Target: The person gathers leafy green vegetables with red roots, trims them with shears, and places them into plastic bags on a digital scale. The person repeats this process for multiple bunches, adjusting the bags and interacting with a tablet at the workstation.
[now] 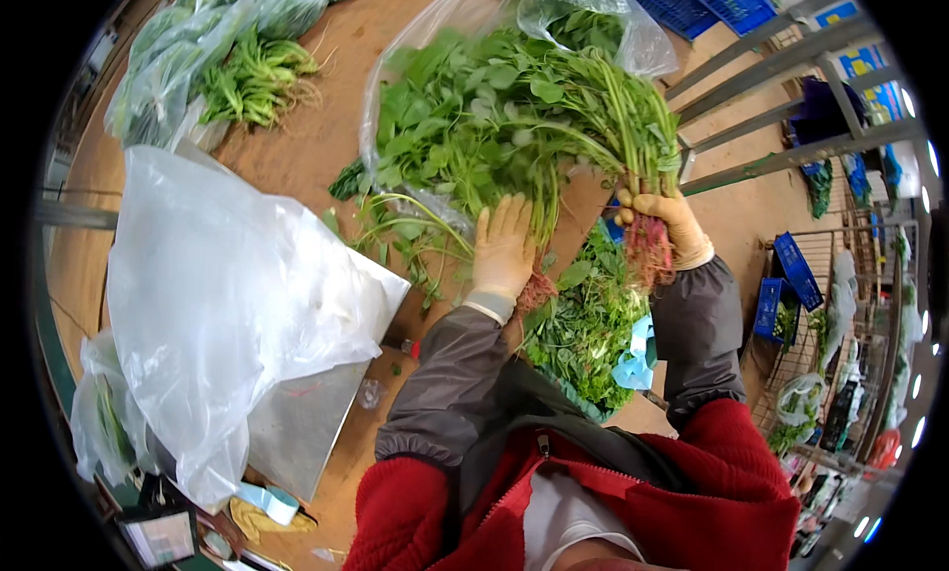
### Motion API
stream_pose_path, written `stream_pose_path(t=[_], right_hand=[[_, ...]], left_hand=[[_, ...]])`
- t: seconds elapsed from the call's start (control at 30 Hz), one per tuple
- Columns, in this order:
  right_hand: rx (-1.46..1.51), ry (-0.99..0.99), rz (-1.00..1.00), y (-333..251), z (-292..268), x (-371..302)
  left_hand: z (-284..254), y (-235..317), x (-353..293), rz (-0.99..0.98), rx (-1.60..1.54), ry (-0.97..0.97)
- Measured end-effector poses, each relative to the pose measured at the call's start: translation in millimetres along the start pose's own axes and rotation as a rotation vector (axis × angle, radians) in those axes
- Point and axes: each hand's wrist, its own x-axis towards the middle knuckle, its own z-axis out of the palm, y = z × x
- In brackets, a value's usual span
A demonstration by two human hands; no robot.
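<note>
My right hand, in a pale glove, is closed round the stems of a bunch of leafy greens, just above its reddish roots. The long green stems rise from the fist and arch to the left over a larger heap of leafy greens. That heap lies partly in a clear plastic bag. My left hand, also gloved, lies with fingers stretched against the heap's near stems. More reddish roots show beside its wrist. A few loose stems trail to its left.
Left of me, a large clear bag covers part of a metal plate. Bagged greens lie far left on the brown table. Cut greens fill a container below my hands. Metal rails and blue crates stand right.
</note>
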Motion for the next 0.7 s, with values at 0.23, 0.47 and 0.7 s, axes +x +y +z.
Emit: stream_pose_path(t=[0.23,0.47,0.7], right_hand=[[-0.135,-0.113,-0.206,-88.3,2.1,-74.4],[-0.215,-0.160,-0.153,-98.2,-12.1,-113.2],[-0.150,-0.183,-0.195,-111.3,-46.6,-162.7]], left_hand=[[-7.2,-6.2,14.2,-0.018,-0.149,-0.278],[-54.0,22.3,-10.3,0.253,-0.417,0.163],[-18.5,37.5,65.9,0.061,0.553,-0.388]])
